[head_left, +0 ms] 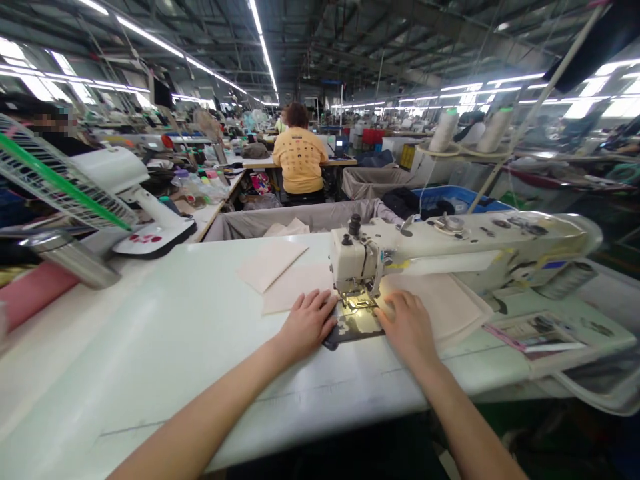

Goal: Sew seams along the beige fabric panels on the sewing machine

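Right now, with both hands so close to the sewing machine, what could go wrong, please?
The left hand and right hand lie on either side of the lit metal plate, so a sudden start of the sewing machine might hurt one. The overlapping fabric pieces lie near the table's far edge and could slip off if pushed.

Right hand (407, 330): is covering part of the pale cloth (453, 303); whether the fingers are pinching or only pressing, I'm not managing to tell.
Sewing machine (445, 243): its needle is escaping me, too small among the metal parts.
Display (553, 265): is showing nothing I'm able to read.
Forearms (220, 407): the bottom edge is cutting both off.
Fan (113, 167): its cage is being cropped at the left.
Person in yellow (301, 160): is facing away, torso hiding the hands.
Far rows: are blurring together.
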`<state>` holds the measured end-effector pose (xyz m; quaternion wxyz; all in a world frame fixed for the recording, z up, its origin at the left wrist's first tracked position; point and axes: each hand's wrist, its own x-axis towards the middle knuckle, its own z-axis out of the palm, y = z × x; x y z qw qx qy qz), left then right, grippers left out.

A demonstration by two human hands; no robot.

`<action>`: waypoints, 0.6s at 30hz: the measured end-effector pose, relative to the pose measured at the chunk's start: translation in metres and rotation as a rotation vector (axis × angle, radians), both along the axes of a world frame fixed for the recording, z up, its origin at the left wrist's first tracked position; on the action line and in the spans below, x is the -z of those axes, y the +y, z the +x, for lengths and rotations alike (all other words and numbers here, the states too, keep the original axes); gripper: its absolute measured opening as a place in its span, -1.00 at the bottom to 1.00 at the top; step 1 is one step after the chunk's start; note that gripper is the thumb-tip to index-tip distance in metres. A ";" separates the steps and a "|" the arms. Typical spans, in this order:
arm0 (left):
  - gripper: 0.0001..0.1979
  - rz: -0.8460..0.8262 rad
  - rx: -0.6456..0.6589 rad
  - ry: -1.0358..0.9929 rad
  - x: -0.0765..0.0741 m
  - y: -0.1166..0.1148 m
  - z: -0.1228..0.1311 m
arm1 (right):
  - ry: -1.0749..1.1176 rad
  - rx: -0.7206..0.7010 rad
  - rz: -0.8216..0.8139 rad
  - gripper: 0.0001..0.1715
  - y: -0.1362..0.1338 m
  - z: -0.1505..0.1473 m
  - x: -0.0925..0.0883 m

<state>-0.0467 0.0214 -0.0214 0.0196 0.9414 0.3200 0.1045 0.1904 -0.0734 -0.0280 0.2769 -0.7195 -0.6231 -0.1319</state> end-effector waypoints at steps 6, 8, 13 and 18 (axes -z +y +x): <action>-0.50 -0.041 -0.041 0.071 -0.006 0.025 -0.002 | 0.129 -0.080 0.055 -0.79 0.001 0.008 0.004; -0.47 -0.044 -0.101 0.079 -0.011 0.039 -0.005 | 0.152 -0.101 0.069 -0.71 0.000 0.011 0.003; -0.60 0.035 -0.110 -0.023 -0.018 0.021 -0.007 | 0.079 -0.038 -0.012 -0.66 -0.017 0.008 -0.013; -0.42 0.038 0.287 -0.214 -0.018 -0.051 0.002 | 0.126 -0.191 -0.524 -0.71 -0.055 -0.049 -0.042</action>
